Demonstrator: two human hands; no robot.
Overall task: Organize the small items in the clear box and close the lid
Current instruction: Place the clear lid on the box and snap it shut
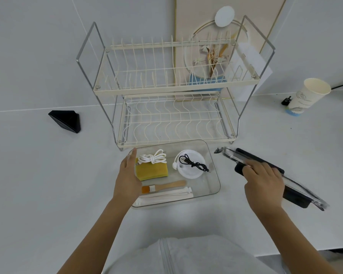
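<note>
One white table (pixel 48 175) carries everything, set against a pale wall. On it stands one two-tier dish rack (pixel 166 91), both tiers bare. Just in front sits one clear box (pixel 212 175), uncovered. Its one lid (pixel 297 184), clear with black trim, is tilted off to the right. Inside the box lie one yellow sponge (pixel 151 171) with one coiled white cable (pixel 152 157) on it, one white round disc (pixel 190 165) carrying one black cable (pixel 194 165), one wooden brush (pixel 164 187) and a white stick-like piece (pixel 166 194). The left hand (pixel 127 178) rests flat and open against the box's left wall. The right hand (pixel 263 184) grips the lid. One paper cup (pixel 307 95) and one black wedge (pixel 66 120) stand apart.
</note>
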